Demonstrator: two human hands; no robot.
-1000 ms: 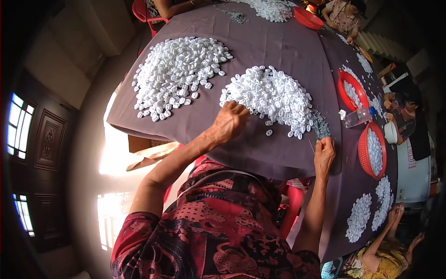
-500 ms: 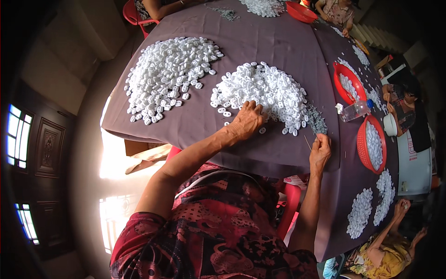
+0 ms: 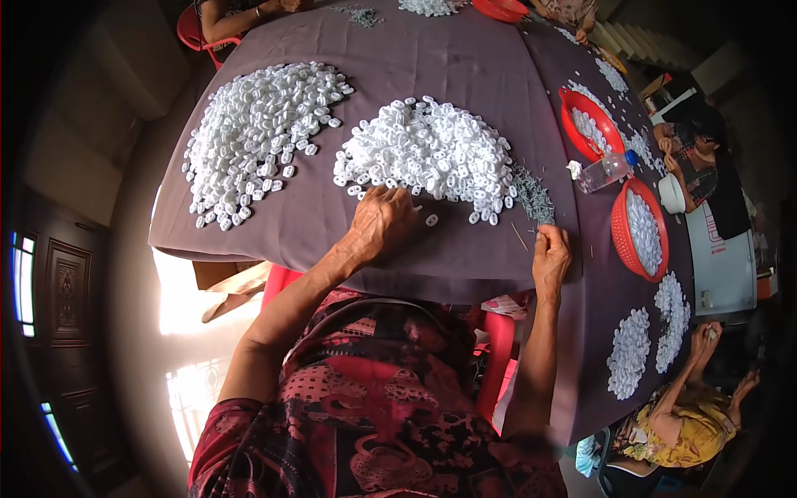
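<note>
- Head view looks down on a table draped in a purple-grey cloth point(image 3: 465, 66), with two big piles of small white plastic pieces on it.
- Left hand point(image 3: 380, 222) rests palm-down at the near edge of the middle pile point(image 3: 427, 149), fingers curled over a few loose pieces. Whether it has actually got hold of one, I can't tell, the palm hides it.
- Right hand point(image 3: 551, 259) is pinched shut near the table edge, just below a small heap of thin grey pins point(image 3: 531, 192). Looks like it's holding one pin, but it's too thin to be sure.
- My take: pull just one white piece off the edge so the pile doesn't slide, then bring it across to the pin hand rather than reaching.
- Second pile point(image 3: 253, 137) sits well to the left, untouched by either hand.
- Red baskets point(image 3: 635, 228) with more white pieces and a clear bottle point(image 3: 604, 172) stand off to the right, clear of the working spot.
</note>
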